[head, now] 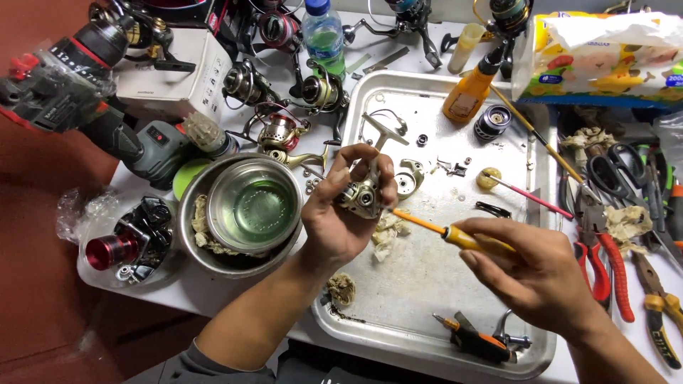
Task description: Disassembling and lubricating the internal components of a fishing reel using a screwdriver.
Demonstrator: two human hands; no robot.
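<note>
My left hand [341, 213] grips a silver-gold fishing reel body [363, 193] above the left part of a metal tray [427, 299]. In my right hand [533, 274] is a yellow-handled screwdriver [448, 235], its orange shaft pointing left with the tip touching the reel body. A loose reel side plate [408, 178], a black spool [491, 122] and several small screws lie on the tray beyond my hands.
Two nested steel bowls [252, 210] stand left of the tray, the inner one holding greenish liquid. Cordless drills [92, 92], several reels, an orange oil bottle [467, 96], a tissue pack [605, 53], red pliers [605, 263] and scissors [619, 171] crowd the table.
</note>
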